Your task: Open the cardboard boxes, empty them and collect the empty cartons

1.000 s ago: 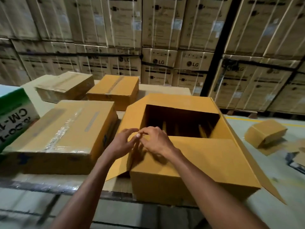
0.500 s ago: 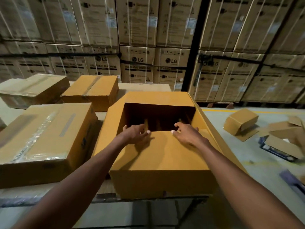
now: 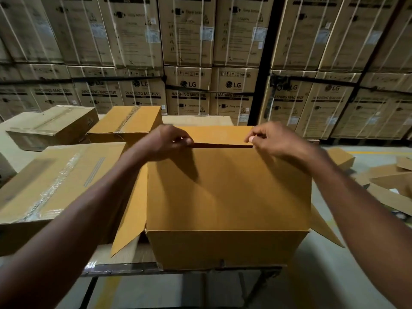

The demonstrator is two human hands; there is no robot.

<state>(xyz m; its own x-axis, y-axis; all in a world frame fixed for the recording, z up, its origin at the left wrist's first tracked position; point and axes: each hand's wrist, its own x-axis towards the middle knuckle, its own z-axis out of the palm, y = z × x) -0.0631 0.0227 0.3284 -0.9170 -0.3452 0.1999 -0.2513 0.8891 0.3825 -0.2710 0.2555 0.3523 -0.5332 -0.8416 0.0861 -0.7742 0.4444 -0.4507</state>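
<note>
A plain yellow-brown cardboard box (image 3: 227,192) stands at the table's front edge, right before me. Its near top flap lies over the opening and leaves only a thin dark slit against the far flap. My left hand (image 3: 165,141) grips the left end of that flap's far edge. At the right end, my right hand (image 3: 278,141) pinches the same edge. Both side flaps hang outward, left (image 3: 129,208) and right (image 3: 323,228). The box's inside is hidden.
A taped box (image 3: 55,181) sits close on the left, two more taped boxes (image 3: 51,126) (image 3: 127,123) behind it. The metal table edge (image 3: 178,270) runs below. A small carton (image 3: 341,157) and flattened cardboard (image 3: 390,186) lie on the floor at right. Stacked washing-machine cartons (image 3: 189,85) form the back wall.
Both hands moved apart to the ends of the near flap's edge and took hold of it. The wide dark opening has shrunk to a slit as the flap came across.
</note>
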